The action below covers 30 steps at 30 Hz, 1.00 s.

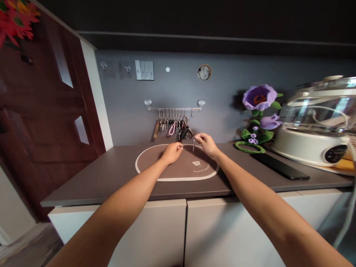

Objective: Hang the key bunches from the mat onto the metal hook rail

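Observation:
A metal hook rail (175, 109) on the grey wall carries several bunches of keys (167, 124), a pink loop strap (172, 129), a brown strap (156, 130) and black key fobs (184, 131). My right hand (207, 144), fingers pinched, holds a keychain (191, 131) just right of the fobs. A thin ring-like piece (194, 145) dangles below its fingertips. My left hand (172, 152) is closed, thumb and forefinger together, over the mat below the fobs; whatever it may hold is hidden. Under both hands lies a brown oval mat (155, 167) with a pale rim.
On the right of the dark counter (111, 170) are a black phone (280, 165), a purple crocheted flower (260, 98) and a white appliance with a clear cover (303, 142). A dark shelf (194, 22) overhangs the counter. Left is a red-brown door (47, 111).

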Each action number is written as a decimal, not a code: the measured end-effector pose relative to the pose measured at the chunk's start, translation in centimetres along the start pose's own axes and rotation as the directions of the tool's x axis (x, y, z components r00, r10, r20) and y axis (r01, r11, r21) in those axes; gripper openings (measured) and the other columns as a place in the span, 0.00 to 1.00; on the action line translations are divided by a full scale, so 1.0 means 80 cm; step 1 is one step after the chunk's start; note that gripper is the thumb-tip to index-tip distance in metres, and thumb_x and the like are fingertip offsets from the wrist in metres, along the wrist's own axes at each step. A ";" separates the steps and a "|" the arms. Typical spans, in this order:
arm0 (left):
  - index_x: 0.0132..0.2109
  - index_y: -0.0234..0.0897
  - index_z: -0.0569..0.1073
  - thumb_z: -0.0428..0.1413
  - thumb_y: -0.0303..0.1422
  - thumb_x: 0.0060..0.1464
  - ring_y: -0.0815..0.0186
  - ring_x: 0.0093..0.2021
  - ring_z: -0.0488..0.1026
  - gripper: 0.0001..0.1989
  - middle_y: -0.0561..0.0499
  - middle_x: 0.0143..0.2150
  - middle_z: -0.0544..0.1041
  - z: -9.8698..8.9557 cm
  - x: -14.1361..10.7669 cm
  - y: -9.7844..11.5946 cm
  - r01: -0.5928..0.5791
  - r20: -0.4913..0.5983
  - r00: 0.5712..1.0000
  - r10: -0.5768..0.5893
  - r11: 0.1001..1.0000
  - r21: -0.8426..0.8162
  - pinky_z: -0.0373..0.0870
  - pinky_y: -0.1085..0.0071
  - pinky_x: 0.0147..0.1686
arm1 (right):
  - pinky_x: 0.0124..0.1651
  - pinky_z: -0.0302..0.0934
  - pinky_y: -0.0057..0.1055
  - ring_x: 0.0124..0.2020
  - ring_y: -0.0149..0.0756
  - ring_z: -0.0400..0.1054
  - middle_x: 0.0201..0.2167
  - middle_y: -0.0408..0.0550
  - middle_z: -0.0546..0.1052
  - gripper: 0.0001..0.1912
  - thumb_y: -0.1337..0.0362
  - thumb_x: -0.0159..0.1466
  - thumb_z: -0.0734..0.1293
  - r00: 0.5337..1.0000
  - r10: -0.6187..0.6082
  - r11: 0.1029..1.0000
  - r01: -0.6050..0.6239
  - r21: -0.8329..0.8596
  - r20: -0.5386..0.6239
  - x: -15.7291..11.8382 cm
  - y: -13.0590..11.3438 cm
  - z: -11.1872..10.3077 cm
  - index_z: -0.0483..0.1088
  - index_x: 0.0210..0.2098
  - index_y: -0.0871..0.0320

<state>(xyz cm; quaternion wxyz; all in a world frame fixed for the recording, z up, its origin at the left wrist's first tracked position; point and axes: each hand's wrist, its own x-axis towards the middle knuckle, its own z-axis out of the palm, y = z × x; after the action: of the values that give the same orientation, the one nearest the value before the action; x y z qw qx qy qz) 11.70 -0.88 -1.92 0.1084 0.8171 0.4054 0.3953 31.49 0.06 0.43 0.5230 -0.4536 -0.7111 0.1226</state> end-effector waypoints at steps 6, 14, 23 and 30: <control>0.41 0.33 0.71 0.47 0.31 0.51 0.68 0.33 0.70 0.12 0.48 0.33 0.75 0.002 0.001 -0.002 0.010 -0.016 1.000 -0.011 1.000 -0.020 0.65 0.73 0.37 | 0.36 0.58 0.29 0.26 0.28 0.59 0.23 0.43 0.66 0.17 0.51 0.53 0.59 0.998 0.037 0.987 -0.027 0.160 -0.058 0.013 -0.002 -0.002 0.63 0.28 0.60; 0.41 0.34 0.71 0.47 0.30 0.51 0.69 0.32 0.70 0.12 0.49 0.32 0.75 0.004 0.000 0.001 0.016 -0.029 0.999 -0.017 0.999 -0.034 0.65 0.73 0.36 | 0.35 0.59 0.28 0.25 0.27 0.60 0.23 0.43 0.68 0.12 0.56 0.54 0.59 0.988 0.024 0.990 -0.003 0.139 -0.153 0.073 -0.011 -0.015 0.63 0.27 0.60; 0.40 0.33 0.71 0.47 0.31 0.51 0.69 0.31 0.69 0.12 0.49 0.30 0.74 0.004 0.000 0.003 0.032 -0.033 0.999 -0.033 0.999 -0.038 0.65 0.73 0.35 | 0.31 0.59 0.28 0.22 0.26 0.60 0.20 0.42 0.68 0.08 0.62 0.52 0.60 0.940 0.143 0.979 -0.088 0.186 -0.311 0.135 -0.020 -0.006 0.65 0.26 0.62; 0.40 0.34 0.71 0.47 0.31 0.51 0.69 0.31 0.70 0.12 0.50 0.30 0.74 0.008 0.001 -0.004 0.061 -0.031 0.998 -0.063 0.996 -0.063 0.65 0.74 0.34 | 0.32 0.61 0.28 0.23 0.28 0.63 0.21 0.45 0.70 0.09 0.62 0.54 0.59 0.930 0.177 0.981 -0.141 0.132 -0.323 0.154 -0.017 -0.002 0.67 0.27 0.62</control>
<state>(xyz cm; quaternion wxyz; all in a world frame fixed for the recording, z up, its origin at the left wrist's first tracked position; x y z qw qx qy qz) 12.00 -0.53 -2.45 0.1394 0.7938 0.4196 0.4176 30.38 8.78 9.21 0.6474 -0.4953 -0.5658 0.1240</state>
